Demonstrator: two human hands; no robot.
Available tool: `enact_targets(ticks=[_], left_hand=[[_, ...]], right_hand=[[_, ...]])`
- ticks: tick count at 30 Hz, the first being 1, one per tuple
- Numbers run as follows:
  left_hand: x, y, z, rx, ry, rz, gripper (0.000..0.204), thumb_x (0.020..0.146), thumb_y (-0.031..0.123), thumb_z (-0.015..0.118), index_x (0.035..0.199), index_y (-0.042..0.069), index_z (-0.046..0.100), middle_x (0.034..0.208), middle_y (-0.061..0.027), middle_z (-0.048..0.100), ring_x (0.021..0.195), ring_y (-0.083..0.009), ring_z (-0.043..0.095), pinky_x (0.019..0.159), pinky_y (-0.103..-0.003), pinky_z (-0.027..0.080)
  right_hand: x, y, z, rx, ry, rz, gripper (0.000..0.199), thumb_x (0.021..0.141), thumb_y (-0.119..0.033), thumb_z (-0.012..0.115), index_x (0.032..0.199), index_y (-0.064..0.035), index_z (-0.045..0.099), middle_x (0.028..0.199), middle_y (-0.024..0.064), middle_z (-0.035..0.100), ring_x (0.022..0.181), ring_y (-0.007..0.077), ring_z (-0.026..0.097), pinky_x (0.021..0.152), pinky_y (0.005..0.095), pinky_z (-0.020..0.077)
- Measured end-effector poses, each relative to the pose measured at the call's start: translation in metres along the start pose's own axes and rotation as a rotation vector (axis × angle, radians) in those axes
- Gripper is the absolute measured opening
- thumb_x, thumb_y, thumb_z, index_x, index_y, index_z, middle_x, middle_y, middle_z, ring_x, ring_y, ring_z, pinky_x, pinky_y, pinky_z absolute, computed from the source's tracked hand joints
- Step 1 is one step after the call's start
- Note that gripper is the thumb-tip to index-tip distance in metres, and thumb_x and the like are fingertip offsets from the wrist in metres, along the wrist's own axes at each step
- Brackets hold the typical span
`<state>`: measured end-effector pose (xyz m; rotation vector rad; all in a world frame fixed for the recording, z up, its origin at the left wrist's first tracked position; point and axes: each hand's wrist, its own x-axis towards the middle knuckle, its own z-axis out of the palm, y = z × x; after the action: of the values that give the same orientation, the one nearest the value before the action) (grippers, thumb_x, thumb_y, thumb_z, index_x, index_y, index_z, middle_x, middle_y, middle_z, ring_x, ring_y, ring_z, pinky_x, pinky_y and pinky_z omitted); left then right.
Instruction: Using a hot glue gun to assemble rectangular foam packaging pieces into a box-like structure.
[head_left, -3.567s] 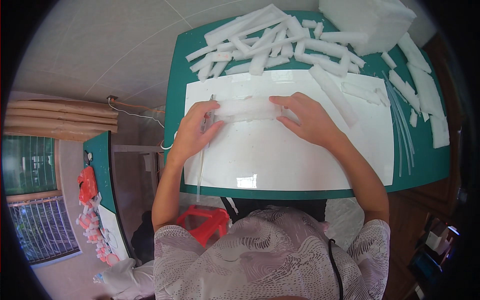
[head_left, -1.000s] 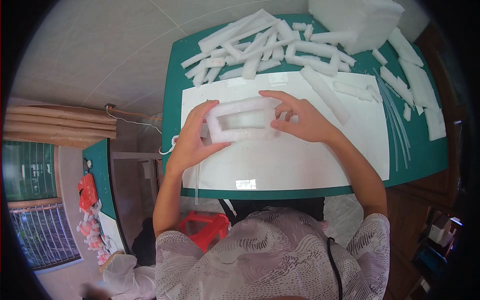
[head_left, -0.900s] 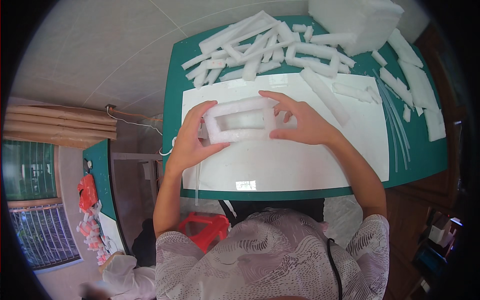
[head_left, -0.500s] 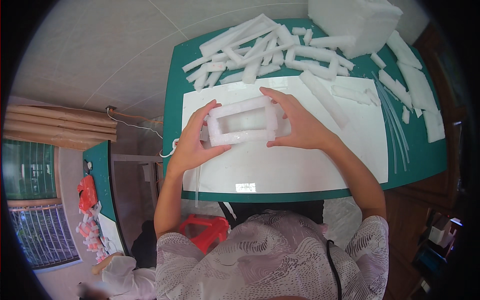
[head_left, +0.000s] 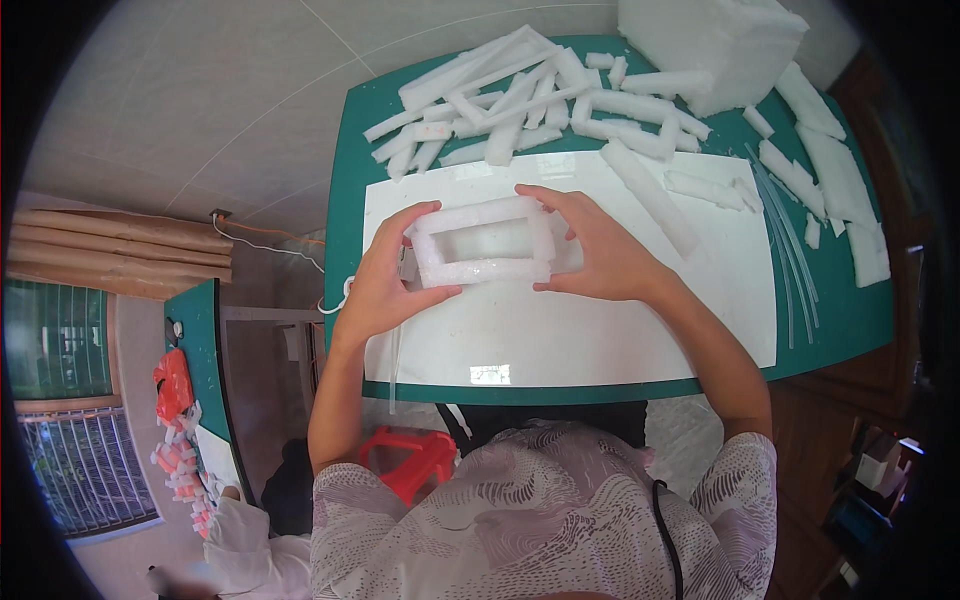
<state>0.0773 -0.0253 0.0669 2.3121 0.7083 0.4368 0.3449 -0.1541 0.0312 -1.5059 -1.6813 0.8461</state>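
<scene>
A small rectangular frame of white foam strips (head_left: 490, 272) is held between my two hands over the white board (head_left: 560, 345). My left hand (head_left: 385, 270) grips its left end, thumb along the near side and fingers at the far left corner. At the opposite end, my right hand (head_left: 600, 245) clasps it with thumb near and index finger at the far corner. The frame's middle is hollow, and some clear shiny spots show on its near strip. A glue stick (head_left: 394, 370) sticks out past the board's near edge, below my left hand.
A heap of white foam strips (head_left: 505, 130) covers the far side of the green table (head_left: 350, 150). A large foam block (head_left: 710, 50) stands at the back right. Several clear glue sticks (head_left: 795, 260) and foam pieces lie right. A red stool (head_left: 410, 460) is below; another person (head_left: 250, 550) sits at left.
My hands and the foam frame have barely shifted. The person at the lower left has moved an arm slightly.
</scene>
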Motion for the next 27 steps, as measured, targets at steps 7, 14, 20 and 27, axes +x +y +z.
enact_targets(ticks=[7, 14, 20, 27], left_hand=[[0.0004, 0.0013, -0.0013, 0.062, 0.004, 0.005, 0.088, 0.065, 0.021, 0.091, 0.14, 0.009, 0.048, 0.138, -0.0103, 0.055, 0.124, -0.027, 0.054, 0.099, -0.039, 0.046], [-0.0007, 0.0008, -0.002, 0.099, 0.021, 0.023, 0.087, 0.063, 0.021, 0.092, 0.138, 0.009, 0.05, 0.135, -0.0101, 0.057, 0.121, -0.0268, 0.056, 0.097, -0.039, 0.048], [-0.0011, -0.0003, -0.0031, 0.115, 0.03, 0.053, 0.087, 0.061, 0.02, 0.093, 0.137, 0.009, 0.051, 0.134, -0.0102, 0.058, 0.121, -0.0266, 0.057, 0.096, -0.039, 0.049], [0.0002, 0.0016, -0.0038, 0.091, 0.031, 0.027, 0.089, 0.063, 0.021, 0.092, 0.141, 0.01, 0.049, 0.139, -0.0107, 0.056, 0.123, -0.0282, 0.056, 0.1, -0.04, 0.046]], right_hand=[[-0.0006, -0.0007, -0.0007, 0.011, 0.002, 0.002, 0.099, 0.067, -0.019, 0.089, 0.152, -0.0185, 0.038, 0.147, 0.0132, 0.046, 0.126, 0.0302, 0.048, 0.095, 0.0376, 0.0491], [-0.0003, -0.0011, -0.0011, 0.015, -0.018, 0.02, 0.099, 0.067, -0.018, 0.088, 0.152, -0.0186, 0.037, 0.149, 0.0115, 0.045, 0.126, 0.0293, 0.049, 0.095, 0.0373, 0.0493], [-0.0006, -0.0009, 0.0012, 0.056, 0.003, 0.016, 0.099, 0.067, -0.018, 0.088, 0.152, -0.0196, 0.038, 0.148, 0.0113, 0.045, 0.125, 0.029, 0.049, 0.095, 0.0375, 0.0493], [0.0014, -0.0036, 0.0014, 0.035, -0.034, 0.033, 0.105, 0.07, -0.019, 0.087, 0.157, -0.018, 0.028, 0.154, 0.0145, 0.039, 0.13, 0.0311, 0.047, 0.103, 0.0403, 0.0449]])
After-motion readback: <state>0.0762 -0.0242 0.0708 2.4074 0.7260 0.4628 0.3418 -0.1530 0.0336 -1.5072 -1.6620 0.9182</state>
